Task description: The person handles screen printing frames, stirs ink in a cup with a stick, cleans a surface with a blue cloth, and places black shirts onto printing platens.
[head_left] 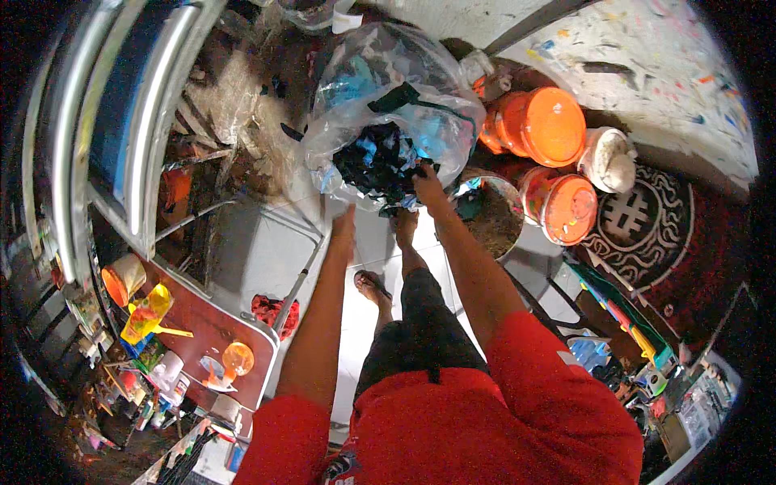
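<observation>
A large clear plastic bag point(396, 61) stands open on the floor in front of me. Crumpled black scraps point(376, 166) fill its mouth, with light-blue bits among them. My right hand point(427, 187) is closed at the near right rim of the bag, its fingertips against the black scraps. At the near left rim is my left hand point(338, 212), smeared by motion, so its fingers cannot be made out. Both arms reach straight forward over my feet.
Orange lidded buckets point(556, 127) and an open round bin point(493, 218) stand right of the bag. A brown table point(250, 376) with a yellow plastic scoop point(149, 314) is at the left. A red cloth point(273, 314) lies by the table's edge. A patterned dark mat point(638, 218) is far right.
</observation>
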`<action>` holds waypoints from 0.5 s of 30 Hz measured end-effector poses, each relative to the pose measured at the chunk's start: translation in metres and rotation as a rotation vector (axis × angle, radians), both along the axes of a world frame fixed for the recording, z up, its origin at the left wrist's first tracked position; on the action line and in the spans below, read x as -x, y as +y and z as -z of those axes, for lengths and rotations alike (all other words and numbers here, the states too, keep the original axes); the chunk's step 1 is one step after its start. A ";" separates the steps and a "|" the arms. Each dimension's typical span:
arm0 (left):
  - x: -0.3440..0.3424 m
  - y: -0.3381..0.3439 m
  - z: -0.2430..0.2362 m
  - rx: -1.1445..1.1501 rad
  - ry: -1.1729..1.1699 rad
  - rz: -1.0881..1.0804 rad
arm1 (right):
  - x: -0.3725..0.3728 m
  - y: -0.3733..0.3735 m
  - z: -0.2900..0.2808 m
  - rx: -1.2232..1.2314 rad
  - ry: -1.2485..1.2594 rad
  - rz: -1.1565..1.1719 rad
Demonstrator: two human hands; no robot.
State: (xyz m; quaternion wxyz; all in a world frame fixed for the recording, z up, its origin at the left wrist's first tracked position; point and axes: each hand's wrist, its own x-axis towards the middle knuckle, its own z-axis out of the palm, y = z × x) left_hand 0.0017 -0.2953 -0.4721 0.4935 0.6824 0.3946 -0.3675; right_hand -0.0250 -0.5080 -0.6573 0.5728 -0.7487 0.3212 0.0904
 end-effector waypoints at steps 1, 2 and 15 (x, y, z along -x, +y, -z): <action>0.028 0.015 0.016 -0.060 -0.057 0.109 | -0.009 -0.008 0.047 -0.083 0.022 0.086; 0.044 0.019 0.009 -0.053 0.035 0.233 | -0.003 -0.024 0.104 0.078 0.103 -0.140; 0.141 0.054 -0.053 -0.105 0.040 0.187 | 0.009 0.025 -0.180 0.236 -0.060 0.066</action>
